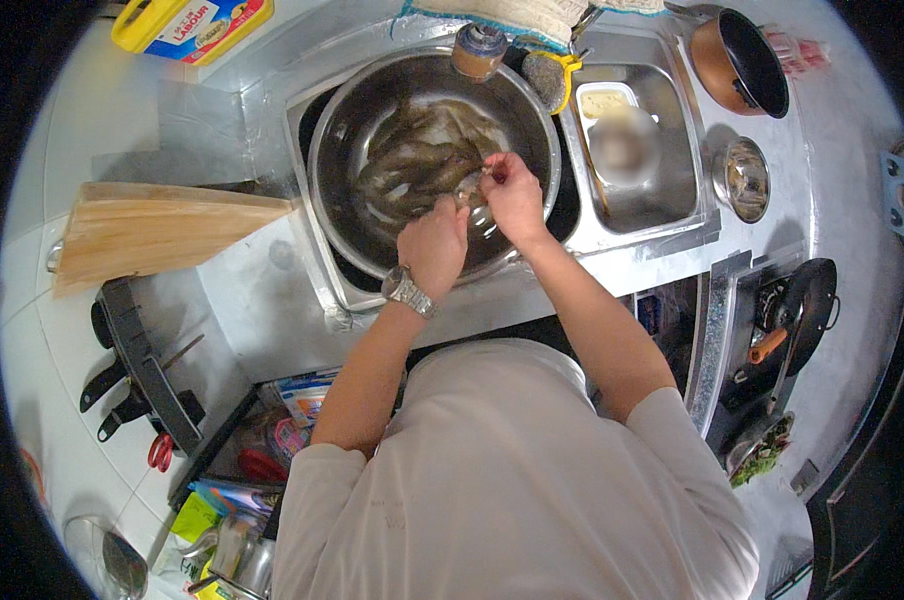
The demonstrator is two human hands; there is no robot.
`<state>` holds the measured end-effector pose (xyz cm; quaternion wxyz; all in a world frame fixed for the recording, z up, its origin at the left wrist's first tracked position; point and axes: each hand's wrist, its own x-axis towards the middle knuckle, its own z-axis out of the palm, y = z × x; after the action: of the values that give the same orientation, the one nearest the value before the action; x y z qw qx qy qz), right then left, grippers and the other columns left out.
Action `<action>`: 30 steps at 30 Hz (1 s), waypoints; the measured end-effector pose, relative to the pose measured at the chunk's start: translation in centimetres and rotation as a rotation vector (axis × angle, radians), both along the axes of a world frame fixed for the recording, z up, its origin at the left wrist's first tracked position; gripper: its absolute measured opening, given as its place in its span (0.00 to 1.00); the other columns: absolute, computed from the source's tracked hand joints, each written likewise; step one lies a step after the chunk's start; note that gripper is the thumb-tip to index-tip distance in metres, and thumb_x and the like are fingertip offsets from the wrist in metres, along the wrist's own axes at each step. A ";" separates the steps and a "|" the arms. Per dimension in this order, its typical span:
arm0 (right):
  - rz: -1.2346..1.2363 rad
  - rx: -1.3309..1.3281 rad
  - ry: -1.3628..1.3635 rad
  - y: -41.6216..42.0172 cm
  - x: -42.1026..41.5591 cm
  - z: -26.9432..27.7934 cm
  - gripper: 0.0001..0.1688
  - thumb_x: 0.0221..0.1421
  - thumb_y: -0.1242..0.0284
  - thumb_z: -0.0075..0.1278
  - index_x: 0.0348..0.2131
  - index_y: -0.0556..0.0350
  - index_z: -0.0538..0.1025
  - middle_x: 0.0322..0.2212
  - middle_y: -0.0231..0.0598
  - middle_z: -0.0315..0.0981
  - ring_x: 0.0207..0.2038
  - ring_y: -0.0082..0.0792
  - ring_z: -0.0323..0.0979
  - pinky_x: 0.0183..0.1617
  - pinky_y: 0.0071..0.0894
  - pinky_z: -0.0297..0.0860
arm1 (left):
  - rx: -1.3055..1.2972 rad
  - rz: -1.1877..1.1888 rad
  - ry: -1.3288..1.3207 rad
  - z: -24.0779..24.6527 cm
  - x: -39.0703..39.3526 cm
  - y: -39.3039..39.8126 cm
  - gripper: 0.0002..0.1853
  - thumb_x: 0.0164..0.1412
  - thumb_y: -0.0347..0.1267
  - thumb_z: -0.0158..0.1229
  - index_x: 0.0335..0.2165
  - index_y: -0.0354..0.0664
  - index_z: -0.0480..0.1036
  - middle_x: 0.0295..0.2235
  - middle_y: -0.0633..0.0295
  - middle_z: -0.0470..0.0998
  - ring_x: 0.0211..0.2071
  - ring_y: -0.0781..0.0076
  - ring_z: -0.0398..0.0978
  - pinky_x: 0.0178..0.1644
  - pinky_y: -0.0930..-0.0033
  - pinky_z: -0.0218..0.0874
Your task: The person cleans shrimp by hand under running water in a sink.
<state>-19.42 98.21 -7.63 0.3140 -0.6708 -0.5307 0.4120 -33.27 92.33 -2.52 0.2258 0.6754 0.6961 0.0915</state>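
Note:
A large round steel basin [530, 120] sits in the left sink bowl. Brownish-olive, wet-looking pieces of raw food [414, 161], perhaps fish, lie inside it. Over the basin's near half, my left hand [434, 244], with a metal wristwatch [407, 291] at its wrist, pinches a small pale piece [464, 196]. My right hand [513, 196] meets it from the right, thumb and fingertips closed on the same piece with a dark bit between them. The fingers partly hide what is held, so its exact kind is unclear.
A jar [480, 52] and a yellow-rimmed strainer [553, 79] stand at the basin's far rim. White containers [605, 101] occupy the right sink. A wooden cutting board [159, 232] and a knife rack [148, 367] are leftward; a pot [737, 67] and steel bowl [744, 180] rightward.

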 end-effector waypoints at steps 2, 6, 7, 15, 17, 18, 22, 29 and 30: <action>0.028 -0.003 0.108 0.2 0.3 -0.4 0.15 0.50 0.77 0.56 0.41 0.58 0.76 0.30 0.47 0.78 0.34 0.45 0.78 0.41 0.40 0.72 | 0.008 -0.004 0.025 -0.3 -0.1 0.1 0.15 0.67 0.43 0.49 0.34 0.41 0.68 0.20 0.48 0.77 0.23 0.45 0.77 0.26 0.46 0.67; 0.067 -0.051 0.358 -0.1 1.0 -1.3 0.18 0.51 0.81 0.54 0.44 0.58 0.75 0.29 0.42 0.76 0.32 0.36 0.75 0.41 0.33 0.72 | 0.030 -0.035 0.037 0.6 -0.2 1.1 0.13 0.66 0.41 0.51 0.33 0.42 0.70 0.20 0.50 0.78 0.23 0.48 0.78 0.29 0.49 0.69; 0.082 -0.048 0.403 -0.3 1.2 -0.7 0.19 0.51 0.83 0.53 0.45 0.57 0.75 0.29 0.41 0.75 0.31 0.34 0.74 0.41 0.32 0.71 | 0.035 -0.039 0.043 0.8 -0.4 1.1 0.12 0.65 0.40 0.52 0.33 0.42 0.70 0.20 0.51 0.78 0.23 0.49 0.78 0.29 0.49 0.68; 0.483 0.094 0.271 -0.3 2.7 4.2 0.23 0.49 0.85 0.48 0.47 0.53 0.75 0.38 0.43 0.74 0.40 0.37 0.75 0.44 0.32 0.71 | 0.082 -0.176 0.006 0.7 -1.2 0.9 0.13 0.65 0.42 0.52 0.33 0.44 0.70 0.20 0.52 0.77 0.25 0.48 0.77 0.31 0.49 0.67; 0.603 0.155 0.213 0.2 2.8 4.5 0.21 0.49 0.84 0.50 0.44 0.54 0.75 0.38 0.43 0.73 0.41 0.39 0.74 0.45 0.33 0.71 | 0.081 -0.200 -0.033 1.0 -1.2 1.1 0.12 0.65 0.41 0.52 0.33 0.44 0.70 0.21 0.51 0.77 0.25 0.47 0.77 0.32 0.48 0.66; 0.648 0.061 0.211 0.5 2.9 5.9 0.17 0.48 0.81 0.55 0.41 0.56 0.74 0.36 0.43 0.72 0.40 0.41 0.74 0.46 0.35 0.71 | 0.079 -0.210 -0.052 1.1 -1.3 1.1 0.12 0.65 0.41 0.52 0.33 0.44 0.70 0.22 0.50 0.77 0.26 0.47 0.77 0.32 0.48 0.66; 0.737 0.099 0.230 1.0 3.3 5.2 0.14 0.51 0.81 0.57 0.40 0.55 0.75 0.35 0.34 0.67 0.35 0.26 0.66 0.39 0.25 0.67 | 0.072 -0.271 -0.110 1.3 -1.9 1.5 0.12 0.65 0.40 0.52 0.35 0.42 0.70 0.24 0.48 0.77 0.27 0.45 0.77 0.32 0.47 0.66; 0.578 -0.054 0.285 0.4 3.3 3.2 0.08 0.52 0.77 0.57 0.35 0.59 0.75 0.27 0.37 0.73 0.33 0.31 0.75 0.40 0.29 0.72 | -0.025 -0.303 -0.131 1.3 -2.4 2.1 0.13 0.65 0.41 0.53 0.36 0.41 0.70 0.25 0.47 0.77 0.29 0.43 0.76 0.32 0.46 0.66; 0.527 -0.126 0.306 0.2 3.2 3.1 0.07 0.53 0.78 0.55 0.34 0.60 0.75 0.26 0.36 0.73 0.32 0.29 0.75 0.39 0.28 0.73 | -0.022 -0.303 -0.138 1.2 -2.4 2.1 0.13 0.65 0.41 0.53 0.35 0.41 0.70 0.25 0.47 0.77 0.29 0.44 0.76 0.32 0.46 0.65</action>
<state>-16.19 98.41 -4.55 0.2305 -0.4587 -0.6064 0.6073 -35.65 94.46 -1.29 0.2917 0.7622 0.5700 0.0953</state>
